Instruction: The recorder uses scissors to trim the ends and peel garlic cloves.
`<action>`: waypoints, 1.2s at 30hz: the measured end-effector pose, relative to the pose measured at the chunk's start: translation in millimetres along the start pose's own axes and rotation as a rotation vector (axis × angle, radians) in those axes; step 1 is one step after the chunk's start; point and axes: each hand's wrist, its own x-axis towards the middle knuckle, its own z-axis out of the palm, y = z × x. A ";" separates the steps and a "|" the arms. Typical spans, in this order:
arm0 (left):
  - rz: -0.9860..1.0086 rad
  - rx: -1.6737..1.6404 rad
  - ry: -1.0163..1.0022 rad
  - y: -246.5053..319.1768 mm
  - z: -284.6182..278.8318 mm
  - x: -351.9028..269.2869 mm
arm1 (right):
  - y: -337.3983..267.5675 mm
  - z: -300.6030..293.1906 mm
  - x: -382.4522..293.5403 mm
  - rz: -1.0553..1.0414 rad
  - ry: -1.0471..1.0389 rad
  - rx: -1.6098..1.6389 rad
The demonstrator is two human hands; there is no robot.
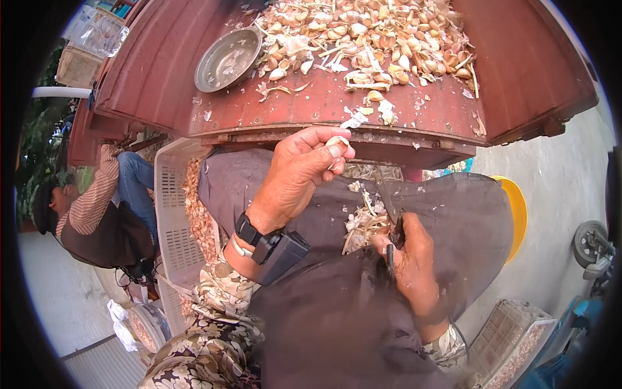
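Note:
My left hand (303, 167) pinches a pale garlic clove (338, 142) between thumb and fingers, just in front of the red metal truck bed's edge (316, 127). Lower and to the right, my right hand (410, 257) grips dark-handled metal shears (386, 197), their blades pointing up and away from me. Part of the handles is hidden by the fingers. Garlic skins and cut stalks (362, 223) lie on the dark apron (311, 311) across my lap, beside the shears. Beyond my hands, a heap of garlic cloves (369, 34) covers much of the red bed.
A shallow metal bowl (228, 61) rests left of the heap. At my left stands a white plastic crate (177, 219) holding garlic cloves (199, 214). A yellow bucket (516, 214) is by my right knee, another crate (510, 335) behind it. A person (107, 214) sits farther left.

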 end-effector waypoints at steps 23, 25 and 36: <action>0.203 0.331 -0.023 -8.1 22.1 -60.1 | -19.7 -1.6 -23.5 -0.139 -0.105 -0.206; 0.143 0.267 -0.032 -10.9 20.2 -58.0 | -16.8 -0.3 -25.2 -0.043 -0.178 -0.072; 0.200 0.743 0.703 35.7 -113.7 -125.2 | -3.5 -1.4 -21.2 0.199 -0.152 0.492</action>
